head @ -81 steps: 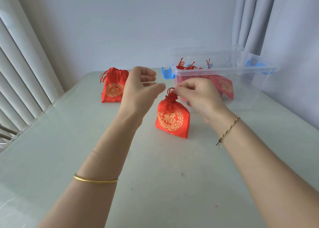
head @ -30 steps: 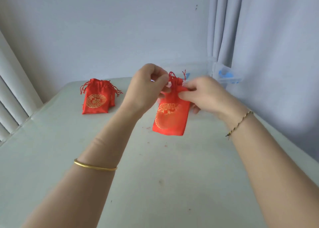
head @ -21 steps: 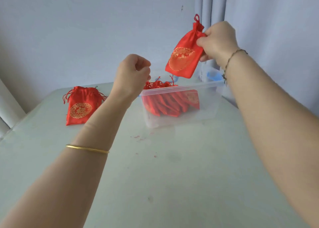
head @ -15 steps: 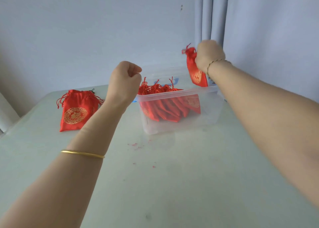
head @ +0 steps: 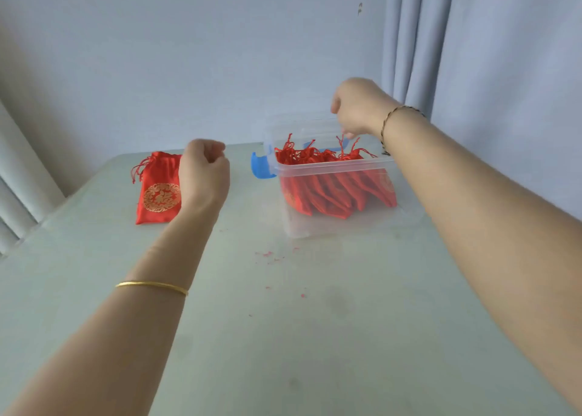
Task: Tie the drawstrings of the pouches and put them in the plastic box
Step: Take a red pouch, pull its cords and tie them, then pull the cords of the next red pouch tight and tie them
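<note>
A clear plastic box (head: pixel 333 226) stands at the back right of the table, packed with several red pouches (head: pixel 330 192) whose drawstrings stick up. My right hand (head: pixel 359 110) hovers over the box's far side, fingers pointing down. Its fingertips meet the top of one upright drawstring (head: pixel 342 143); whether they pinch it is hidden. Another red pouch (head: pixel 157 192) with a gold emblem lies flat at the back left, its strings loose. My left hand (head: pixel 204 173) hangs in the air just in front of that pouch, fingers curled in, holding nothing.
The pale green table (head: pixel 283 321) has small red thread crumbs in front of the box. A blue lid clip (head: pixel 259 166) juts from the box's left side. Grey curtains (head: pixel 415 37) hang behind the box; a window blind (head: pixel 19 179) is at left.
Both hands pulled the pouch's strings, then my right hand lifted it over the box and lowered it inside. My left hand let go and drifted left toward the lying pouch.
</note>
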`<state>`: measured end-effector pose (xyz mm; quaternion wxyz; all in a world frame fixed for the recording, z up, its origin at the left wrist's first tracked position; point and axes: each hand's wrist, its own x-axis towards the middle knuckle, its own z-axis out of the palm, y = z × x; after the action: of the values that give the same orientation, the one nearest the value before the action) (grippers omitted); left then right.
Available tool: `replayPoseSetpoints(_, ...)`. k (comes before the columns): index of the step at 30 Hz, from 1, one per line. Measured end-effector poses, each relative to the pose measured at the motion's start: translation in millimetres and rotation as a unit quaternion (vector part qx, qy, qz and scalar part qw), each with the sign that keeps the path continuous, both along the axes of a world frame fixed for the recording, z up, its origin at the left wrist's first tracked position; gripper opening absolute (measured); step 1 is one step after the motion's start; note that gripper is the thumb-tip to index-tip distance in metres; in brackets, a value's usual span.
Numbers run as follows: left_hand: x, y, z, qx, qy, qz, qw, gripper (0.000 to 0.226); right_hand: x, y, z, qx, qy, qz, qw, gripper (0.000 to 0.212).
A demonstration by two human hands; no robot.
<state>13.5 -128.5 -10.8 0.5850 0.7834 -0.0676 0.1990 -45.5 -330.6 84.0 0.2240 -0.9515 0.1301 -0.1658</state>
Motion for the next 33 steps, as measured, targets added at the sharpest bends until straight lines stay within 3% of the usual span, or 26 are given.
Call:
replayPoseSetpoints(3, 11, 35, -36, 0.075, 0.057, 0.068, 0.993, 0.031, -15, 66, -5, 0.063, -0.150, 0.122, 0.979, 0.034)
replayPoseSetpoints(5, 16, 59, -58, 0.180, 0.092, 0.100, 0.974, 0.038, -29, 105, -26, 0.095, -0.182, 0.196, 0.959, 0.030)
replayPoseSetpoints(9, 20, 87, -78, 0.392, 0.103, 0.070, 0.911, 0.052, -34, 139, -79, 0.093, -0.092, 0.248, 0.960, 0.027)
replayPoseSetpoints(13, 27, 96, -85, 0.485, 0.108, 0.024, 0.867, 0.052, -22, 137, -116, 0.094, 0.003, 0.209, 0.973, 0.027)
replayPoseSetpoints(18, 28, 99, -76, 0.513, 0.042, 0.041, 0.856, 0.049, -17, 129, -134, 0.112, 0.021, 0.174, 0.978, 0.028)
replayPoseSetpoints(22, 12, 96, -70, 0.500, 0.041, 0.002, 0.865, 0.041, -17, 130, -145, 0.218, 0.034, 0.160, 0.962, 0.022)
replayPoseSetpoints(26, -30, 81, -61, 0.424, 0.036, -0.173, 0.888, 0.026, -20, 126, -155, 0.208, 0.029, 0.126, 0.970, 0.025)
replayPoseSetpoints(30, -73, 73, -42, 0.304, 0.155, -0.379, 0.860, 0.010, -36, 113, -160, 0.166, 0.034, 0.131, 0.977, 0.020)
replayPoseSetpoints(32, -76, 74, -42, 0.265, 0.145, -0.341, 0.890, 0.008, -47, 106, -163, 0.162, 0.060, 0.157, 0.972, 0.020)
replayPoseSetpoints(33, -70, 74, -46, 0.287, 0.113, -0.273, 0.911, 0.010, -52, 103, -163, 0.157, 0.072, 0.170, 0.970, 0.023)
